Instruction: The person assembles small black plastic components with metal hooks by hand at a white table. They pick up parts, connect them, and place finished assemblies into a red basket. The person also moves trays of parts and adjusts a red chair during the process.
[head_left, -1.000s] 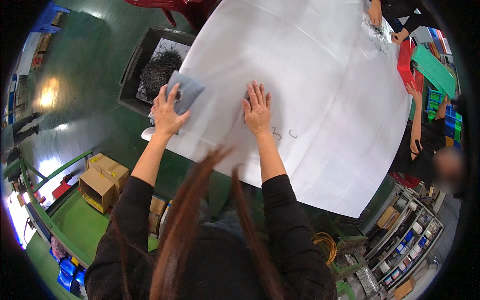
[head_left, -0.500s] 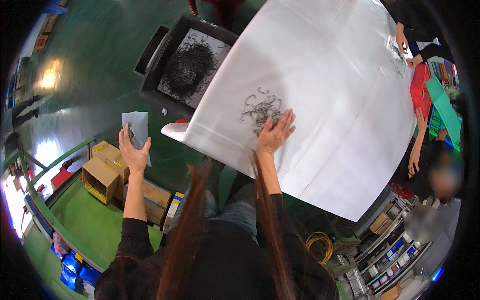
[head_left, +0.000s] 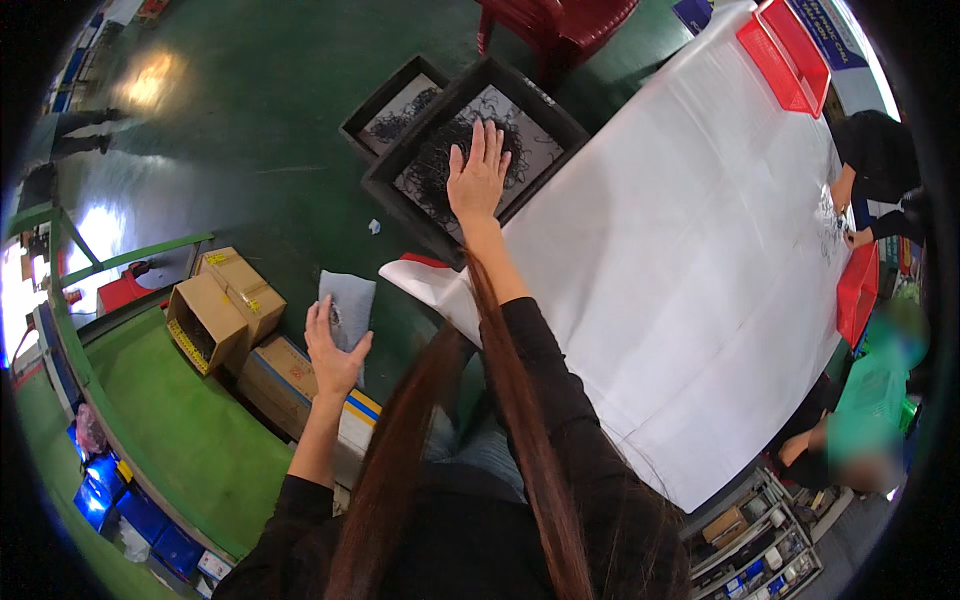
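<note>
My right hand [head_left: 478, 178] is stretched out flat, fingers spread, over a black tray [head_left: 405, 210]. In that tray lies a tangled heap of small dark curved metal hooks [head_left: 437, 165] on a pale lining; the hand hides part of it, and I cannot tell whether it touches them. Lower on the left, my left hand [head_left: 335, 350] grips a soft pale grey-blue packet [head_left: 352, 288] between fingers and thumb. A dark patch shows on the packet beside the fingertips, too small to make out.
A white-covered table [head_left: 660, 260] spreads to the right, with red baskets [head_left: 787, 60] at its far end. A second black tray [head_left: 372, 120] adjoins the first. Cardboard boxes [head_left: 225, 300] stand at left beside a green surface [head_left: 180, 420]. Another person's hands [head_left: 845, 205] work across the table.
My right hand has moved from the hooks on the white table to above the black tray; those table hooks no longer show. My left hand still holds the packet. The view has turned.
</note>
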